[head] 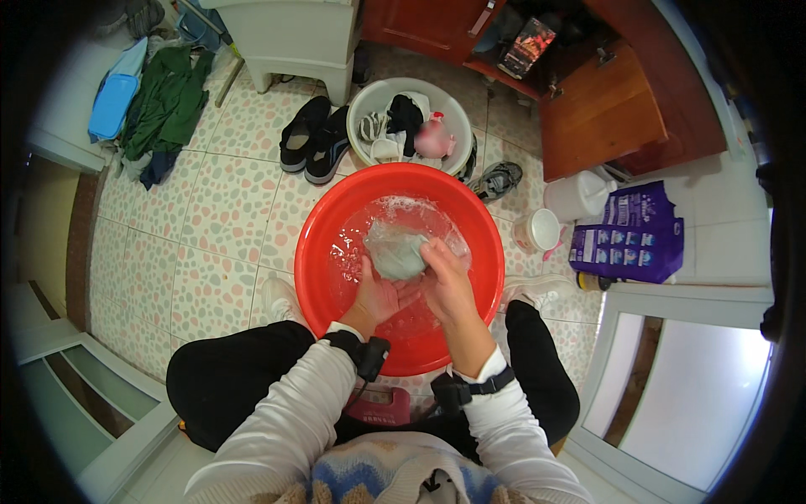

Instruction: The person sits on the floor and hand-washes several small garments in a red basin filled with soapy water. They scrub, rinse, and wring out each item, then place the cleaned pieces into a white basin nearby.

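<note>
A round red plastic basin stands on the floor between my feet, holding water with some suds. A pale grey-green wet cloth lies in the water near the basin's middle. My right hand grips the cloth's right edge between thumb and fingers. Palm up, my left hand is just below the cloth with its fingers spread, holding nothing that I can see. Both wrists wear black straps with small devices. Beyond the red basin, a whitish basin holds socks and other small garments, among them a pink piece.
Black shoes and a grey shoe flank the whitish basin. On the right are a white jug, a white tub and a purple bag. Green clothing lies far left. A cabinet door hangs open; a phone leans inside.
</note>
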The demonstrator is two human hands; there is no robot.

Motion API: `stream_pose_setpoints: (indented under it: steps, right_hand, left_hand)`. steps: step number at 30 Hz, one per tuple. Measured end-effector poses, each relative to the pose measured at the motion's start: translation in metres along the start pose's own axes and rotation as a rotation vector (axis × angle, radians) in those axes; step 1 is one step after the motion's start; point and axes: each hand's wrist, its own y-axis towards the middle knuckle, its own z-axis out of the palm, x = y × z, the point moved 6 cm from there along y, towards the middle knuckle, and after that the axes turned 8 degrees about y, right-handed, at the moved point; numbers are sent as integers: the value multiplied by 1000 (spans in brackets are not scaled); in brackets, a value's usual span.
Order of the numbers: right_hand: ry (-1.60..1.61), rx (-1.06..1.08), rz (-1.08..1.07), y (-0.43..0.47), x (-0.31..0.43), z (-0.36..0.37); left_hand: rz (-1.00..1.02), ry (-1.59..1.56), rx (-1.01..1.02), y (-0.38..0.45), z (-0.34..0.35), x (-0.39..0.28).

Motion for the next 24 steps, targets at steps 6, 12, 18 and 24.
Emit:
stream_pose_setpoints:
  steps: [6,12,18,24]
  right_hand:
    - [-45,-173,104,-17,-16,-81]
    - [-414,-666,128,-2,-103,-252]
    - [-1461,-324,-124,4,-116,-222]
    - [-1697,-83,244,6,-136,-217]
  left_hand:
    - [312,-23,-211,4,-16,-56]
    - [210,156,-542,3,-102,-17]
    - [25,114,-696,-7,-151,18]
    - [-111,126,-734,-6,-178,35]
